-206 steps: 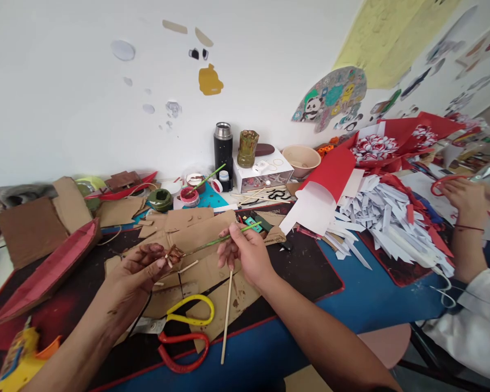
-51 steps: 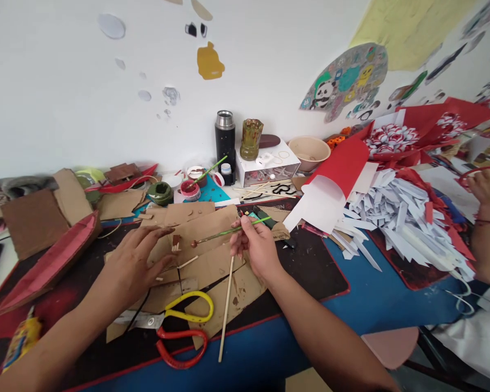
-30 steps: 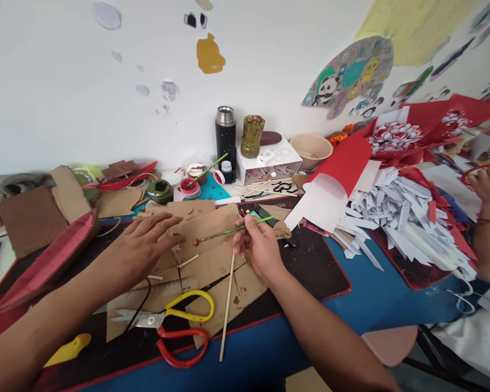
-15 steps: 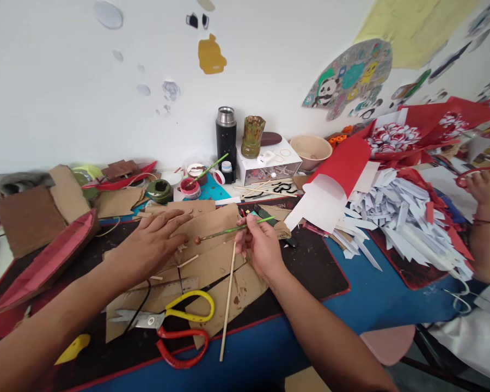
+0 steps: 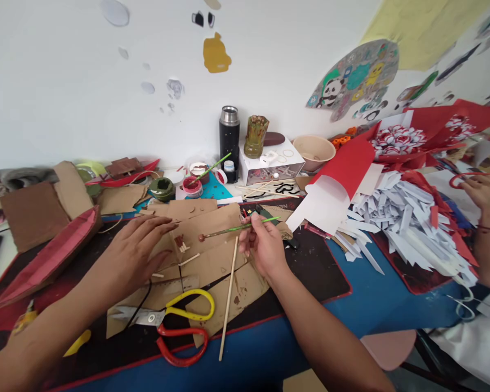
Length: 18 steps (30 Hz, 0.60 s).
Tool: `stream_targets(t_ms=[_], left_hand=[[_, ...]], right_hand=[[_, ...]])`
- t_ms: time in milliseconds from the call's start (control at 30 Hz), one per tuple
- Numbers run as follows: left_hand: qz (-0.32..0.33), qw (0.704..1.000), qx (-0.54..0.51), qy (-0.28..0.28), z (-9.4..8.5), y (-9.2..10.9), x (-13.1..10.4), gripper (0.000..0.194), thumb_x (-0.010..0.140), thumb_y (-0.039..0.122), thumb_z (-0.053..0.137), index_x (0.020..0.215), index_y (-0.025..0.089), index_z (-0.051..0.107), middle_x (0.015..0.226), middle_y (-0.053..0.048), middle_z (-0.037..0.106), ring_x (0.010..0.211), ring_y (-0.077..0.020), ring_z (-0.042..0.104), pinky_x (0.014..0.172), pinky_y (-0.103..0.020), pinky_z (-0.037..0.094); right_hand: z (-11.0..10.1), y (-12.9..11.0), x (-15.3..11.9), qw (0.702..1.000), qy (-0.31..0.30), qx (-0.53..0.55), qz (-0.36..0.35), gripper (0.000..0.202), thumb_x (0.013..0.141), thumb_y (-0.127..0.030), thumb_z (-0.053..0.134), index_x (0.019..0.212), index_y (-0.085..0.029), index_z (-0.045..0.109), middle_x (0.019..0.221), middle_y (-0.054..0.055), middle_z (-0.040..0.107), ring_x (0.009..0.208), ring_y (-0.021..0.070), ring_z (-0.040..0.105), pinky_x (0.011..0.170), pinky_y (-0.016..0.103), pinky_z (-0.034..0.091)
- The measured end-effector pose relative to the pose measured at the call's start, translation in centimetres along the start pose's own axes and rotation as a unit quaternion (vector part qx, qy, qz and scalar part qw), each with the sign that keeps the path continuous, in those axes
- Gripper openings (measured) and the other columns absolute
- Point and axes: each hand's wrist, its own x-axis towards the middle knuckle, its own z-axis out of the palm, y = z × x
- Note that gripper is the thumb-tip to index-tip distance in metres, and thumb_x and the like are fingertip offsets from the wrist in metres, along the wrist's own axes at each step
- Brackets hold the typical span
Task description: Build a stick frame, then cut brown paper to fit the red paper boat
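Note:
My right hand (image 5: 263, 245) pinches a green paintbrush (image 5: 245, 227) whose tip, on the left, is coated in brown paint. The brush lies nearly level above a sheet of brown cardboard (image 5: 216, 223). My left hand (image 5: 141, 247) is palm down with its fingers apart, over the cardboard's left side. Just right of those fingers lie several short wooden sticks (image 5: 182, 245), partly brown. A long wooden stick (image 5: 228, 299) rests below my right hand. Scissors (image 5: 155, 317) with one yellow and one red handle lie nearer to me, beside a ruler (image 5: 175, 288).
Paint jars, one green (image 5: 162, 189) and one red (image 5: 193, 187), stand at the back, near a black flask (image 5: 229, 136). A pink-lined cardboard boat (image 5: 49, 258) sits left. White paper strips (image 5: 408, 218) pile up right, where another person's hand (image 5: 484, 193) holds something red.
My left hand has drawn back to the left, uncovering the short brown-tipped sticks. My right hand keeps the brush almost in place. The view has shifted slightly.

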Motion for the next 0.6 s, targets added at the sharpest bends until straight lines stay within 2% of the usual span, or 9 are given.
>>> stream_targets(t_ms=[133, 233, 433, 600], left_hand=[[-0.062, 0.998, 0.004, -0.019, 0.6, -0.5, -1.0, 0.028, 0.099, 0.035, 0.056, 0.118, 0.023, 0.072, 0.121, -0.014, 0.078, 0.119, -0.0379, 0.068, 0.111, -0.058, 0.052], [-0.1, 0.994, -0.002, -0.035, 1.0, -0.7, -0.9, 0.024, 0.096, 0.035, 0.058, 0.111, 0.023, 0.073, 0.117, -0.014, 0.077, 0.117, -0.0394, 0.067, 0.105, -0.057, 0.054], [-0.131, 0.987, -0.043, -0.082, 1.0, -0.6, 0.3, 0.017, 0.09, 0.03, 0.063, 0.103, 0.024, 0.072, 0.114, -0.012, 0.076, 0.118, -0.0363, 0.067, 0.111, -0.053, 0.052], [-0.132, 0.984, -0.085, -0.082, 1.9, -1.0, 0.7, 0.018, 0.089, 0.027, 0.066, 0.104, 0.023, 0.074, 0.113, -0.011, 0.076, 0.119, -0.0349, 0.067, 0.113, -0.052, 0.05]], right_hand=[[0.2, -0.1, -0.1, 1.0, 0.008, 0.005, 0.009, 0.064, 0.071, -0.076, 0.093, 0.087, -0.019, 0.07, 0.059, -0.001, 0.069, 0.039, 0.0121, 0.059, 0.034, 0.019, 0.036], [0.3, -0.2, -0.2, 1.0, 0.02, 0.009, 0.015, 0.066, 0.066, -0.075, 0.096, 0.086, -0.018, 0.071, 0.061, -0.001, 0.07, 0.039, 0.0118, 0.06, 0.034, 0.019, 0.037], [0.5, -0.3, -0.4, 0.999, 0.033, -0.004, 0.016, 0.062, 0.065, -0.069, 0.099, 0.085, -0.017, 0.071, 0.059, -0.001, 0.069, 0.039, 0.0116, 0.059, 0.033, 0.019, 0.035], [1.2, -0.3, -0.8, 0.999, 0.03, -0.037, 0.01, 0.064, 0.064, -0.071, 0.099, 0.084, -0.017, 0.072, 0.06, -0.001, 0.07, 0.04, 0.012, 0.06, 0.034, 0.018, 0.037]])
